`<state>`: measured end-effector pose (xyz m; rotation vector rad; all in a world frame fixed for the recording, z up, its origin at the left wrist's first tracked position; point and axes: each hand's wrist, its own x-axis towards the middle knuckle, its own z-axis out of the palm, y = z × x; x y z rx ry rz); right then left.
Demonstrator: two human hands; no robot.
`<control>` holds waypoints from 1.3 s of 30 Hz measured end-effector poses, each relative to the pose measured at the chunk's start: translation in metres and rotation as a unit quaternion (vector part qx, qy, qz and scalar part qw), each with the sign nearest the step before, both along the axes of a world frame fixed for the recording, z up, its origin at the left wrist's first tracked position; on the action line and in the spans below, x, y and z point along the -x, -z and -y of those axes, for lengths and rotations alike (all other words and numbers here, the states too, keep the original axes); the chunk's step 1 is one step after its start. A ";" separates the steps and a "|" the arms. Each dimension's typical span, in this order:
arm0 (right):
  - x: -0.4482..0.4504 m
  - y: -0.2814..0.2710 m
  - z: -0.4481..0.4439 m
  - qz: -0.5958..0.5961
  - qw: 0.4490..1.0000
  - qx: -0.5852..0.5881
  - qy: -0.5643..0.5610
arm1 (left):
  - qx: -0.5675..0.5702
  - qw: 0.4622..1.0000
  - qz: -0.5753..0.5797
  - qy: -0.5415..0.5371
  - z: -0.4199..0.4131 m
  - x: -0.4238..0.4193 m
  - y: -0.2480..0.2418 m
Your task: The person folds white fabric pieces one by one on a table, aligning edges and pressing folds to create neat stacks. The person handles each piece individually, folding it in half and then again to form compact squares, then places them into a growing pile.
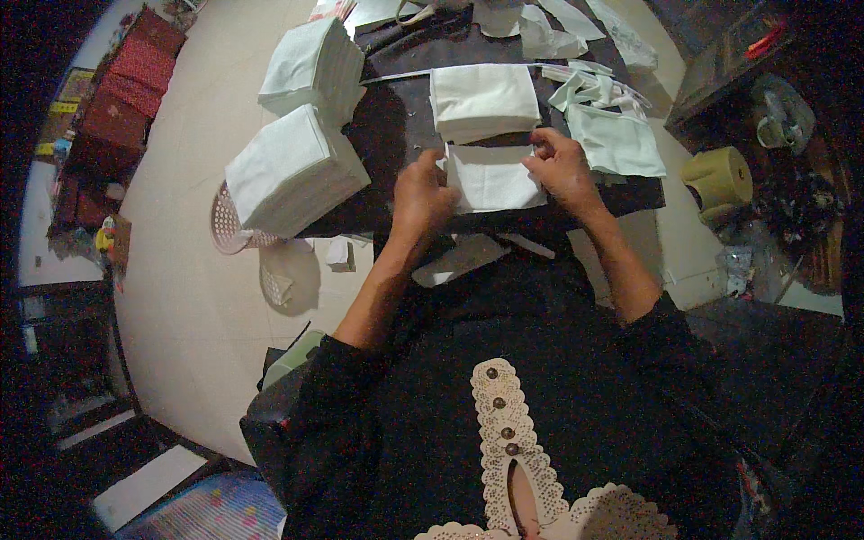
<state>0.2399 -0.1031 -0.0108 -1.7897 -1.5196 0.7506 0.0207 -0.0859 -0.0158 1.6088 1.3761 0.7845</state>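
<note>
A white sheet of cloth or tissue (496,179), its near part folded, lies in front of me on a dark-covered table (395,128). My left hand (424,196) grips its left edge between thumb and fingers. At the upper right corner, my right hand (563,165) pinches the same sheet. Just beyond it sits a stack of folded white sheets (484,98). To the right of my right hand lies a pale green-white folded piece (617,142), with crumpled strips (594,88) behind it.
Two tall stacks of white sheets, a nearer one (290,169) and a farther one (310,64), stand at the table's left edge. A pink perforated basket (226,219) is below them. A yellow plastic stool (719,179) stands at right. Loose white pieces (553,30) lie at the far end.
</note>
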 end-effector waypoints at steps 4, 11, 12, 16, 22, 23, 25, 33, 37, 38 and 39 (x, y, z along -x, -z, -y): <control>-0.001 -0.002 0.000 0.018 0.999 -0.022 -0.016 | -0.050 0.995 -0.083 -0.003 -0.001 -0.002 -0.005; 0.002 -0.001 -0.008 0.021 0.998 -0.042 -0.031 | -0.086 0.991 -0.104 -0.020 0.010 0.005 0.001; 0.001 -0.004 -0.008 0.015 0.999 -0.023 -0.026 | -0.066 0.992 -0.101 -0.018 0.010 0.005 0.002; -0.002 -0.020 0.004 -0.103 0.993 0.053 -0.035 | -0.056 0.997 -0.056 -0.021 0.010 0.004 0.000; 0.001 -0.024 0.018 -0.124 0.987 0.094 -0.047 | -0.086 0.994 -0.063 -0.030 0.017 0.004 -0.011; 0.003 -0.021 0.019 -0.123 0.988 0.081 -0.046 | -0.071 0.996 -0.054 -0.030 0.017 0.004 -0.012; 0.005 -0.015 0.019 -0.116 0.990 0.063 -0.041 | -0.079 0.996 -0.034 -0.028 0.018 0.005 -0.013; -0.001 -0.004 0.022 -0.116 0.993 0.027 -0.025 | -0.087 0.996 -0.012 -0.022 0.018 0.008 -0.006; -0.002 -0.005 0.025 -0.127 0.991 0.020 -0.027 | -0.101 0.994 -0.014 -0.027 0.018 0.008 -0.004; -0.001 -0.005 0.025 -0.124 0.992 0.018 -0.028 | -0.091 0.995 -0.009 -0.028 0.018 0.007 -0.004; 0.000 -0.005 0.025 -0.122 0.992 0.009 -0.029 | -0.081 0.996 -0.004 -0.029 0.018 0.007 -0.005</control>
